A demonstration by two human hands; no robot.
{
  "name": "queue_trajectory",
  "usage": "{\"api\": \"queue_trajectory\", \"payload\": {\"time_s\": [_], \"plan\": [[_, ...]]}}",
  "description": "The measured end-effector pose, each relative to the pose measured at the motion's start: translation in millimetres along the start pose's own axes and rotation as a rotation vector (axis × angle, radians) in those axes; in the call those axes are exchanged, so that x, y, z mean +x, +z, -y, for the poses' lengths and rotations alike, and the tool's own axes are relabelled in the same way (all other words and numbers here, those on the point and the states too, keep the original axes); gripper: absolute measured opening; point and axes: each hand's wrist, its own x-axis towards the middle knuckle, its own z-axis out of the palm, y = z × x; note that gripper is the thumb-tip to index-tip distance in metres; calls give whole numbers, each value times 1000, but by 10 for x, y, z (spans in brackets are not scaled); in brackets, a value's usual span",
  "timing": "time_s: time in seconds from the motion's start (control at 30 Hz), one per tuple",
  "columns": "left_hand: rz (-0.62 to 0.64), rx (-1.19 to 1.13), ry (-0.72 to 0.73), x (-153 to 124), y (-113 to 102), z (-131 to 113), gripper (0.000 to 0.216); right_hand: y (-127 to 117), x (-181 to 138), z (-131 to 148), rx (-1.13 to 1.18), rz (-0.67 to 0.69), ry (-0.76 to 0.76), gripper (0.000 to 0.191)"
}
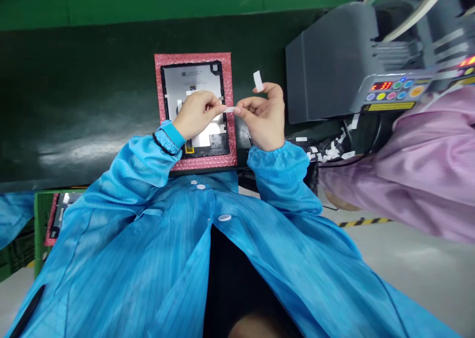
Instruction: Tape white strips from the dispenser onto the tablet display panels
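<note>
A short strip of white tape [229, 110] is stretched between my two hands. My left hand [198, 111] pinches its left end, above the right part of an opened tablet-like panel [174, 78]. The right end is pinched by the thumb and index finger of my right hand [265, 115], just beyond the panel's right edge. A second white tape piece [258, 81] sticks up from a raised finger of that hand. The panel has a silver back and black frame, and it lies on a pink bubble-wrap sheet [195, 57]. My left hand hides part of the panel's middle.
A grey tape dispenser [330, 66] with a lit display stands at the right. Scraps of white tape [334, 151] lie below it. A co-worker's pink sleeve [426, 165] is at the far right. At lower left, a green crate [39, 229] holds another panel [59, 212].
</note>
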Motion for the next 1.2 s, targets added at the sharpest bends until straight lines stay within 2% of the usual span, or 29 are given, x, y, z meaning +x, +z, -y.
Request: {"api": "queue_trajectory", "payload": {"time_s": [0.2, 0.37, 0.53, 0.83, 0.93, 1.03, 1.2], "plan": [[-22, 193, -138, 61, 192, 87, 27, 72, 115, -189, -23, -4, 93, 65], [-49, 179, -123, 66, 302, 176, 33, 50, 134, -267, -138, 76, 139, 54], [-108, 155, -61, 63, 367, 272, 26, 50, 127, -281, -216, 58, 111, 52], [-76, 147, -98, 57, 335, 186, 21, 74, 166, -118, -277, 71, 187, 53], [-69, 167, -112, 52, 339, 180, 23, -12, 236, -164, -357, 112, 160, 57], [-103, 165, -111, 48, 304, 220, 26, -167, 317, -258, -453, 95, 87, 60], [-165, 113, -95, 145, 94, 343, 19, -321, 313, -221, -362, 137, 1, 48]]}}
